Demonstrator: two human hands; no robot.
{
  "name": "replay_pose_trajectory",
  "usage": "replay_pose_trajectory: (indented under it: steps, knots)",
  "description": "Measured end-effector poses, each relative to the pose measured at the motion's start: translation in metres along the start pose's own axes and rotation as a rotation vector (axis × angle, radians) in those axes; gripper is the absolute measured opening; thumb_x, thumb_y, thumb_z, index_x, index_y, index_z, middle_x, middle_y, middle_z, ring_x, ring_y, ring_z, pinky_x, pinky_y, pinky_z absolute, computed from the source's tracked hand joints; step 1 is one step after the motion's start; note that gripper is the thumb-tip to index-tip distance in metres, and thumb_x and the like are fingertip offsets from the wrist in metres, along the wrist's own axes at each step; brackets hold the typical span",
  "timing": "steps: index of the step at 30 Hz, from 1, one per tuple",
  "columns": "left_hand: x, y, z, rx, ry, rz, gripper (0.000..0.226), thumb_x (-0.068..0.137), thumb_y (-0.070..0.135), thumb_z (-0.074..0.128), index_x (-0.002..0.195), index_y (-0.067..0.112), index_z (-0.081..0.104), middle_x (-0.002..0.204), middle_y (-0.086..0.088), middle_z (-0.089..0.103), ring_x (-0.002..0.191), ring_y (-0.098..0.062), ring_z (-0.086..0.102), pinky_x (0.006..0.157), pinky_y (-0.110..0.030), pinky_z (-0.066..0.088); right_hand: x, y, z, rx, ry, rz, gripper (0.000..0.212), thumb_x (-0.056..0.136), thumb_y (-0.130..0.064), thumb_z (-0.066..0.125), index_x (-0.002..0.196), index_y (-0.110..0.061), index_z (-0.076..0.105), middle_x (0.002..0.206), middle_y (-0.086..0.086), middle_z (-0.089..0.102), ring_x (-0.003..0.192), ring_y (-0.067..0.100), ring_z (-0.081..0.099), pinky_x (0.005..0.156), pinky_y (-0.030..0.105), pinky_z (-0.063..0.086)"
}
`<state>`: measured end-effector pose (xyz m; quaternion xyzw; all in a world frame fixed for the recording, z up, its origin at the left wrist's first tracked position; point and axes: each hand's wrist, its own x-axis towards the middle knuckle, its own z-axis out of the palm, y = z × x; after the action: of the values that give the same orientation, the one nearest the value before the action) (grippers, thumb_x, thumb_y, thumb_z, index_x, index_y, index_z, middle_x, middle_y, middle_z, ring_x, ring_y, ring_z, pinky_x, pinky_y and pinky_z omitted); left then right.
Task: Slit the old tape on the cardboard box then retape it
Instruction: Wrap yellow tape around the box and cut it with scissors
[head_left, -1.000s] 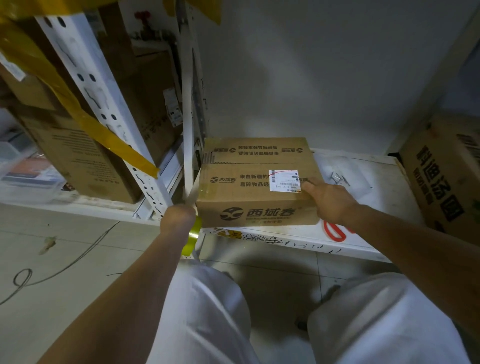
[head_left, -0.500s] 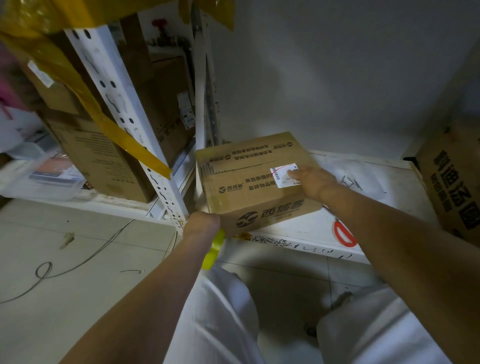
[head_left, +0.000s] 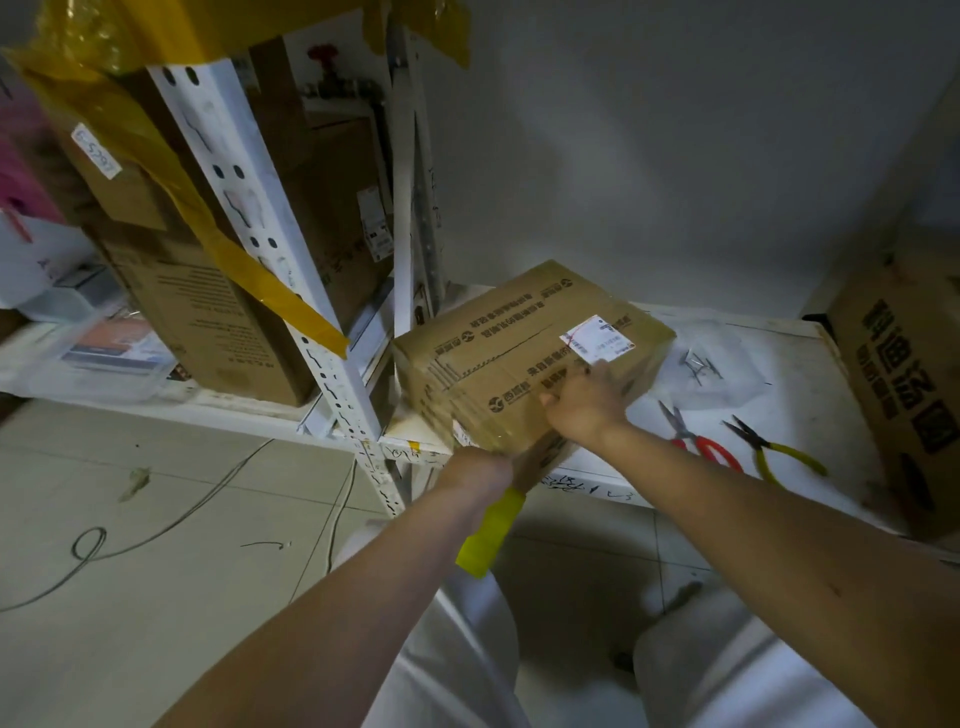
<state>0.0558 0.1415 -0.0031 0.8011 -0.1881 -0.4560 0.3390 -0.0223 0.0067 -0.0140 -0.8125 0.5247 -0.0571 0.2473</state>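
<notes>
At the front edge of the white shelf (head_left: 810, 415), the cardboard box (head_left: 524, 353) is pressed flat by the right hand (head_left: 584, 402). A yellow-cored tape roll (head_left: 491, 532) appears gripped by the left hand (head_left: 480, 470), so retaping is judged underway. Next, the strip needs drawing taut along the seam.

white shelf (head_left: 810, 364), box (head_left: 524, 353), scissors (head_left: 698, 441), pliers (head_left: 774, 449)

Brown printed cardboard box (head_left: 519, 364), yellow tape roll (head_left: 488, 535), seemingly red-handled scissors (head_left: 701, 441).

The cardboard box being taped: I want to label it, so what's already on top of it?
On the cardboard box, a white shipping label, printed text, and the right hand pressing down. Whatever lies beneath that hand is covered.
</notes>
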Motion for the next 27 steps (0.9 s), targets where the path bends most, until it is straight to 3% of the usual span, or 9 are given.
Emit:
replay_pose_trajectory:
  steps: [2, 3, 7, 9, 12, 20, 22, 24, 27]
  knots:
    - [0.002, 0.001, 0.010, 0.013, -0.027, 0.016, 0.012, 0.089, 0.005, 0.052, 0.079, 0.007, 0.059, 0.084, -0.013, 0.060, 0.077, -0.024, 0.053, 0.068, -0.029, 0.041, 0.004, 0.004, -0.006, -0.044, -0.037, -0.143, 0.041, 0.097, -0.028, 0.048, 0.134, -0.010, 0.045, 0.141, 0.010, 0.033, 0.124, 0.030, 0.042, 0.102, 0.039, 0.038]
    - [0.000, 0.004, 0.017, 0.006, -0.067, 0.013, 0.011, 0.088, 0.004, 0.053, 0.079, 0.006, 0.059, 0.081, -0.011, 0.058, 0.077, -0.024, 0.054, 0.068, -0.029, 0.040, 0.006, 0.007, -0.010, -0.068, -0.070, -0.208, 0.039, 0.098, -0.023, 0.046, 0.135, -0.012, 0.046, 0.143, 0.007, 0.036, 0.125, 0.030, 0.043, 0.102, 0.039, 0.039]
    - [0.004, 0.017, 0.043, 0.039, -0.151, 0.067, 0.020, 0.089, 0.005, 0.051, 0.106, 0.007, 0.062, 0.102, -0.011, 0.060, 0.096, -0.026, 0.056, 0.079, -0.030, 0.042, 0.014, 0.009, -0.017, -0.208, -0.045, -0.312, 0.033, 0.097, -0.019, 0.040, 0.127, -0.017, 0.055, 0.130, 0.006, 0.051, 0.117, 0.026, 0.046, 0.095, 0.040, 0.045]
    - [0.008, 0.023, 0.048, 0.037, -0.159, 0.114, 0.021, 0.089, 0.005, 0.050, 0.106, 0.008, 0.061, 0.102, -0.009, 0.061, 0.094, -0.024, 0.054, 0.078, -0.030, 0.041, 0.010, 0.002, -0.017, -0.229, -0.023, -0.386, 0.036, 0.097, -0.042, 0.039, 0.115, -0.020, 0.062, 0.120, 0.002, 0.056, 0.115, 0.023, 0.045, 0.091, 0.042, 0.046]
    - [0.011, 0.025, 0.049, 0.002, -0.150, 0.139, 0.015, 0.088, 0.006, 0.051, 0.099, 0.014, 0.058, 0.091, -0.006, 0.056, 0.091, -0.024, 0.052, 0.077, -0.032, 0.041, 0.004, 0.000, -0.021, -0.398, -0.142, -0.523, 0.058, 0.087, -0.066, 0.043, 0.125, -0.024, 0.056, 0.125, -0.003, 0.052, 0.119, 0.021, 0.043, 0.094, 0.045, 0.043]
    - [0.011, 0.000, 0.029, -0.158, -0.132, 0.088, 0.028, 0.090, 0.004, 0.055, 0.114, 0.014, 0.065, 0.108, -0.002, 0.060, 0.102, -0.018, 0.052, 0.089, -0.027, 0.040, 0.021, 0.015, -0.039, -0.574, -0.166, -0.532, 0.056, 0.088, -0.060, 0.050, 0.135, -0.029, 0.047, 0.134, -0.005, 0.048, 0.123, 0.023, 0.042, 0.094, 0.043, 0.043]
    - [0.009, -0.003, 0.027, -0.186, -0.148, 0.121, 0.027, 0.091, 0.005, 0.054, 0.113, 0.015, 0.065, 0.110, -0.004, 0.063, 0.105, -0.021, 0.055, 0.094, -0.031, 0.041, 0.018, 0.016, -0.042, -0.507, -0.216, -0.534, 0.047, 0.091, -0.053, 0.051, 0.130, -0.028, 0.052, 0.127, -0.006, 0.053, 0.117, 0.022, 0.046, 0.091, 0.041, 0.046]
    - [0.006, -0.002, 0.024, -0.215, -0.154, 0.154, 0.025, 0.092, 0.006, 0.054, 0.108, 0.019, 0.066, 0.113, -0.008, 0.065, 0.110, -0.027, 0.058, 0.098, -0.038, 0.044, 0.012, 0.016, -0.046, -0.291, -0.218, -0.507, 0.031, 0.094, -0.042, 0.051, 0.113, -0.023, 0.066, 0.110, -0.004, 0.062, 0.104, 0.020, 0.055, 0.085, 0.034, 0.047]
    - [0.004, 0.003, 0.022, -0.302, -0.167, 0.192, 0.022, 0.094, 0.006, 0.052, 0.105, 0.020, 0.065, 0.103, -0.007, 0.065, 0.092, -0.026, 0.061, 0.081, -0.035, 0.051, -0.001, 0.017, -0.056, 0.181, -0.211, -0.368, 0.029, 0.094, -0.034, 0.057, 0.091, -0.010, 0.072, 0.092, 0.007, 0.070, 0.084, 0.020, 0.062, 0.073, 0.028, 0.048]
